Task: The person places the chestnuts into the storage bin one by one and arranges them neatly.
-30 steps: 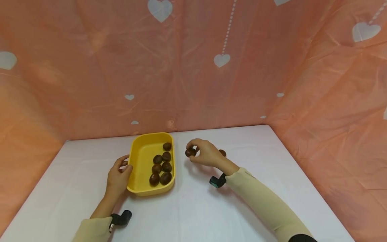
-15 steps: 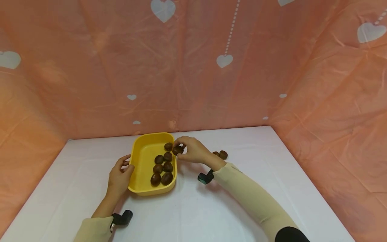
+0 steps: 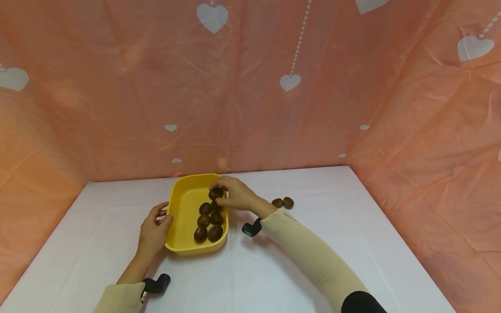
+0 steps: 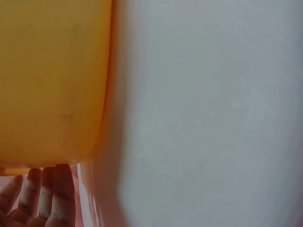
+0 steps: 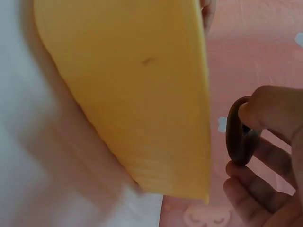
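Observation:
My right hand point(image 3: 238, 194) pinches a brown chestnut point(image 3: 215, 193) between thumb and fingers, over the far right part of a yellow tray point(image 3: 178, 217). In the right wrist view this chestnut point(image 5: 239, 135) is above the tray's rim, beside its outer wall point(image 5: 142, 104). Several more chestnuts point(image 3: 200, 234) lie along the tray's right half; the farthest are partly hidden by the held one and my fingers. My left hand point(image 3: 153, 230) touches the tray's left side, thumb at the rim. The left wrist view shows its fingers point(image 4: 62, 194) fairly straight, tips against the wall.
Two loose chestnuts point(image 3: 282, 203) sit side by side on the white tabletop point(image 3: 250, 274), just beyond my right forearm. An orange cloth point(image 3: 250, 130) with pale hearts hangs behind the table and along its sides. Each wrist carries a small black camera point(image 3: 156, 284).
Holding the chestnut, my right hand has moved left from above the table to over the tray. Both loose chestnuts now show past the forearm. My left hand stays at the tray's side.

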Available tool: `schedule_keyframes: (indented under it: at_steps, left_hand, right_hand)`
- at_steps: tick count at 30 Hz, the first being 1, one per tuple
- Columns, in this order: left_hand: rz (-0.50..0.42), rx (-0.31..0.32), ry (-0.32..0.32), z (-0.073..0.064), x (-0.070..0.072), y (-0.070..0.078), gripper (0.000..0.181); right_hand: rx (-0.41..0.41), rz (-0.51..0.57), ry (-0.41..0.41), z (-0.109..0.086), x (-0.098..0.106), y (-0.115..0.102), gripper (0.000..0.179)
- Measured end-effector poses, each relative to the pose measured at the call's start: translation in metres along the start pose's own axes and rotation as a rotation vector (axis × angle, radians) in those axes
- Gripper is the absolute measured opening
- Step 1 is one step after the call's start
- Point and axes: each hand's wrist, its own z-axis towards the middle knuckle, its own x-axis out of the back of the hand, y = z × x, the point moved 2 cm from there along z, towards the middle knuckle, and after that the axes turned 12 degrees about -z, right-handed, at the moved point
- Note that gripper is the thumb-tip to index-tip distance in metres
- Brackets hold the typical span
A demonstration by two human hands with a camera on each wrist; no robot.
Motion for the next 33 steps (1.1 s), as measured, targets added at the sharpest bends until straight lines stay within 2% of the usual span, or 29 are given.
schedule_keyframes:
  at_steps: [10, 19, 26, 33]
  left_hand:
    - [0.013, -0.01, -0.006, 0.002, -0.001, 0.001, 0.046]
    - [0.009, -0.017, 0.002, 0.003, -0.002, 0.004, 0.045]
    - [0.023, -0.024, 0.01, 0.005, -0.002, 0.002, 0.045]
    - [0.02, -0.023, -0.011, 0.004, -0.002, 0.002, 0.046]
  right_hand:
    - [0.013, -0.084, -0.102, 0.022, -0.013, 0.002, 0.032]
    - [0.037, -0.115, -0.154, 0.036, -0.022, 0.007, 0.034]
    - [0.0, -0.175, -0.197, 0.05, -0.029, 0.011, 0.034]
    - [0.042, -0.252, -0.226, 0.061, -0.035, 0.011, 0.03]
